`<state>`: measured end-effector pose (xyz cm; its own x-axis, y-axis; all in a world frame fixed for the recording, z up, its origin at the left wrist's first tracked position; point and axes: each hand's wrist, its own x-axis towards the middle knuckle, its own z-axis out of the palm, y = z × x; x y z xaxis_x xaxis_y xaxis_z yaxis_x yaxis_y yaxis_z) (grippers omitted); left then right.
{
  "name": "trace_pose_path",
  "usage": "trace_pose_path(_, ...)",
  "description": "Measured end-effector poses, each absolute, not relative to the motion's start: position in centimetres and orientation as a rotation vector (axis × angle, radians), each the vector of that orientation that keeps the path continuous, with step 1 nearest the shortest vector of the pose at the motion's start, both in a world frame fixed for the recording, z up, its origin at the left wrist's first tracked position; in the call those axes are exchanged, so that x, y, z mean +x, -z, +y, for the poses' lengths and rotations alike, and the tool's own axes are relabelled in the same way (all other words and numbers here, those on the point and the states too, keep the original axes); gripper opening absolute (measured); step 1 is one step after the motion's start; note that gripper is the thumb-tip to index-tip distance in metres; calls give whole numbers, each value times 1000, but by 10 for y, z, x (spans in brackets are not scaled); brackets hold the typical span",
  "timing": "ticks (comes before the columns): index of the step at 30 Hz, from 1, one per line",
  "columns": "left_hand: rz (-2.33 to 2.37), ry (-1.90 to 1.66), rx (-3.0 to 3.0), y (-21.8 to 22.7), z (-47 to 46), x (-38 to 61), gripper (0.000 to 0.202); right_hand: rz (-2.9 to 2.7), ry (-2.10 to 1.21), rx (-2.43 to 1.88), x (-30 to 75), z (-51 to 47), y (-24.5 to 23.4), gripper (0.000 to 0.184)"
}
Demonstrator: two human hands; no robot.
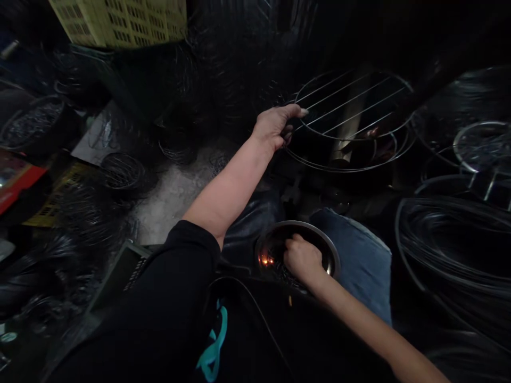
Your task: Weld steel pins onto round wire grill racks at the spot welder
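Observation:
My left hand [277,126] reaches forward and grips the left edge of a round wire rack [347,139], its thumb on top of the rim. Thin parallel wires cross this rack, and further wire rings lie just beneath it. In front of me, a shiny metal bowl [334,255] rests at my lap. My right hand [304,259] is down inside the bowl, fingers curled. Small dark metal pieces [282,274] lie under and beside it. Its fingertips are hidden, so I cannot make out what they hold. An orange glint shows on the bowl's inner left wall.
Coiled wire [447,229] and a metal ring stand [481,127] are on the right. A dark rod with a reddish end [373,132] meets the rack's right side. A yellow crate [128,24] stands back left; wire bundles [122,170] and a tub [34,119] lie left.

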<state>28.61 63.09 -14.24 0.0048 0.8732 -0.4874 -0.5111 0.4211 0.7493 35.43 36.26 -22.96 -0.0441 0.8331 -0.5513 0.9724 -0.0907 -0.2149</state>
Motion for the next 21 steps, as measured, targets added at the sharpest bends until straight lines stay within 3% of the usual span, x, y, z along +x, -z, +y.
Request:
trace_pose_path(8, 1117, -1174, 493, 138, 584, 282, 35, 1912, 870, 1909, 368, 348, 221, 25)
trace_pose_path(14, 1001, -1219, 393, 148, 563, 282, 49, 1943, 1020, 2000, 391, 342, 219, 30)
trace_pose_path(19, 981, -1252, 422, 142, 552, 286, 68, 2014, 1577, 2483, 426, 334, 214, 21)
trace_pose_path(21, 988, -1254, 434, 140, 548, 289, 74, 1754, 1900, 2585, 434, 329, 210, 29)
